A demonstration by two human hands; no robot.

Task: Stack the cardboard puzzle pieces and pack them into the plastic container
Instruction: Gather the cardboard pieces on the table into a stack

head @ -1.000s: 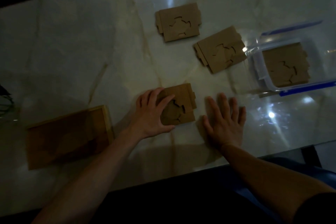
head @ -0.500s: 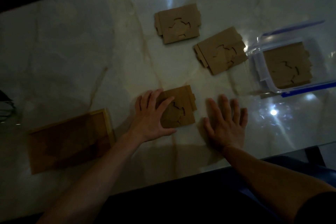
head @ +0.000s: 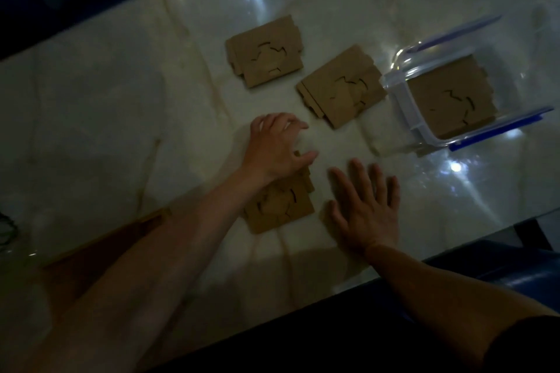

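Reaching past the near stack (head: 280,206), the left hand (head: 277,145) is seen empty with fingers spread, nearest the middle stack (head: 342,86) up-right; right hand (head: 366,215) lies flat, released; container (head: 403,106) farther right.

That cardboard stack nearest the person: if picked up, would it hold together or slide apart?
The near stack probably fans apart: its layers already sit offset at the edges. The pieces look flat and thin, so likely light and fairly stiff. On the glossy table it would probably slide easily when pushed.

Both forearms bare; left hand (head: 274,147) and right hand (head: 365,210) ungloved; dark sleeve edge on the right upper arm.
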